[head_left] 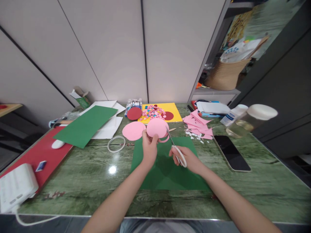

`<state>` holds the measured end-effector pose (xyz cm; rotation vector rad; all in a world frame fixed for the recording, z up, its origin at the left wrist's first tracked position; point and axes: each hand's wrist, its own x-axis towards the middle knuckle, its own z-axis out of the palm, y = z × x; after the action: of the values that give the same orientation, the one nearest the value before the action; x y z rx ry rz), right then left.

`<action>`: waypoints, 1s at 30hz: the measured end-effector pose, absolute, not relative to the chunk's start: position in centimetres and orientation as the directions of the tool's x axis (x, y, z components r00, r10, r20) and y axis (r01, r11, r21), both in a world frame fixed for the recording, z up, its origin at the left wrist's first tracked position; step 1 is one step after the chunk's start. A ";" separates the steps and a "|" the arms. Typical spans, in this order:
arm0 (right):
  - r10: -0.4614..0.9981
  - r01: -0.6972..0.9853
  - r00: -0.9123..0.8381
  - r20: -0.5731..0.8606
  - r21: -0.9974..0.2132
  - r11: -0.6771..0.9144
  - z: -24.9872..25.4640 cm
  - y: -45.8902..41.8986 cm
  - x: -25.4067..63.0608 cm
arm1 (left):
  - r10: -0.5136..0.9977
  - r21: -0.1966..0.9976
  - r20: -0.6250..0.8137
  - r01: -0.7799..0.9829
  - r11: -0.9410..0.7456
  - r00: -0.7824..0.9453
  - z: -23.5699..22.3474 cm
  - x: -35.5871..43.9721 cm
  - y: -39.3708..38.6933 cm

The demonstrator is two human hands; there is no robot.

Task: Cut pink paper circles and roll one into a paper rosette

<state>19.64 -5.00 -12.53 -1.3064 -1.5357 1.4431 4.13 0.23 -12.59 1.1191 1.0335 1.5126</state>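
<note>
My left hand [149, 147] pinches the lower edge of a round pink paper disc [157, 127] and holds it up above a green paper sheet [155, 174]. White-handled scissors [180, 156] are gripped in my right hand [188, 158], their blades at the disc's right edge. A thin curl of pink paper [164, 140] hangs below the disc near the blades. On the table just left of my left hand lies another pink paper circle [133, 130]. Behind the held disc, a yellow sheet [175, 110] carries a heap of small colourful pieces [152, 111] and a dark red circle [168, 115].
Pink offcuts [198, 124] and white scraps lie at right, near a phone [230, 152] and a lidded jar [252, 119]. Leftward are a tape ring [116, 144], a slanted green sheet [86, 124], a red sheet [54, 158] and a white power bank [18, 186]. Cabinet doors stand behind.
</note>
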 end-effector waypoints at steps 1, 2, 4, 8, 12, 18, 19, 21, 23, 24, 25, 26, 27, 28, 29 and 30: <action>0.941 0.225 -0.293 -0.168 -0.969 -0.103 -12.5 -5.0 19.6 | 0.979 0.962 0.162 -0.202 -0.185 -0.126 -12.6 4.1 0.2; 0.941 0.225 -0.293 -0.170 -0.969 -0.105 -12.5 -5.0 19.6 | 0.979 0.963 0.160 -0.200 -0.183 -0.124 -12.6 4.2 0.2; 0.940 0.228 -0.296 -0.170 -0.968 -0.103 -12.5 -5.0 19.5 | 0.981 0.963 0.157 -0.202 -0.177 -0.111 -12.6 4.2 0.2; 0.941 0.244 -0.302 -0.153 -0.967 -0.078 -12.6 -5.0 19.5 | 0.985 0.963 0.154 -0.210 -0.167 -0.078 -12.5 4.4 0.1; 0.940 0.253 -0.296 -0.170 -0.963 -0.094 -12.8 -5.0 19.5 | 0.985 0.961 0.155 -0.217 -0.169 -0.080 -12.5 4.4 0.1; 0.944 0.208 -0.278 -0.178 -0.971 -0.121 -12.6 -5.0 19.4 | 0.986 0.966 0.155 -0.198 -0.166 -0.067 -12.7 4.5 -0.1; 0.944 0.204 -0.277 -0.180 -0.971 -0.125 -12.5 -5.0 19.4 | 0.986 0.968 0.154 -0.191 -0.164 -0.068 -12.7 4.5 -0.1; 0.944 0.197 -0.278 -0.177 -0.972 -0.124 -12.5 -5.0 19.4 | 0.986 0.970 0.154 -0.177 -0.164 -0.072 -12.9 4.5 -0.1; 0.944 0.191 -0.283 -0.170 -0.974 -0.118 -12.5 -5.0 19.4 | 0.985 0.971 0.157 -0.168 -0.168 -0.077 -12.9 4.5 -0.1; 0.944 0.189 -0.285 -0.167 -0.975 -0.116 -12.5 -5.0 19.4 | 0.984 0.972 0.157 -0.166 -0.169 -0.079 -12.9 4.5 -0.1; 0.944 0.189 -0.285 -0.165 -0.975 -0.114 -12.6 -5.0 19.4 | 0.984 0.971 0.157 -0.167 -0.168 -0.080 -12.9 4.5 -0.1; 0.944 0.191 -0.285 -0.164 -0.975 -0.111 -12.6 -5.0 19.4 | 0.985 0.972 0.154 -0.169 -0.166 -0.081 -12.9 4.5 -0.1; 0.945 0.194 -0.286 -0.162 -0.975 -0.109 -12.7 -5.0 19.4 | 0.985 0.971 0.151 -0.173 -0.163 -0.082 -12.8 4.5 -0.1; 0.945 0.197 -0.286 -0.159 -0.975 -0.105 -12.7 -5.0 19.4 | 0.985 0.971 0.150 -0.177 -0.162 -0.084 -12.8 4.5 -0.1; 0.944 0.201 -0.289 -0.157 -0.974 -0.101 -12.8 -5.0 19.4 | 0.985 0.970 0.151 -0.182 -0.164 -0.085 -12.7 4.6 -0.1; 0.944 0.203 -0.290 -0.157 -0.974 -0.099 -12.8 -5.0 19.4 | 0.984 0.968 0.154 -0.186 -0.167 -0.085 -12.7 4.6 -0.1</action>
<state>19.43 -5.01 -12.78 -1.2863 -1.5184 1.4455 4.56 -0.12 -12.66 1.1441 1.0323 1.4651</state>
